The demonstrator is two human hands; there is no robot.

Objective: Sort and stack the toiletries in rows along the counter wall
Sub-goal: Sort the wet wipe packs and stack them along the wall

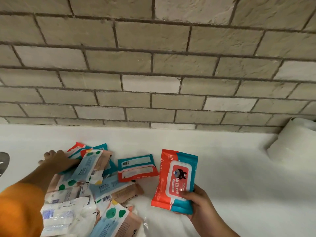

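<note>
Beige brick-tile wall (153, 65), white counter (239, 168), perhaps a sink edge (3, 161) far left

The person wore an orange sleeve (18, 211), plain and loose, with soft folds. It filled the lower left corner of the frame and ended near the elbow. Past its hem the left forearm (39, 175) and left hand (56, 159) were bare. At lower right, the right hand (196, 202) and right forearm (213, 224) were bare too.

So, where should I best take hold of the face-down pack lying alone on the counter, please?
Pinch the right end of the pack from the right: it lies flat, with bare counter there, while the pile crowds its left.
</note>
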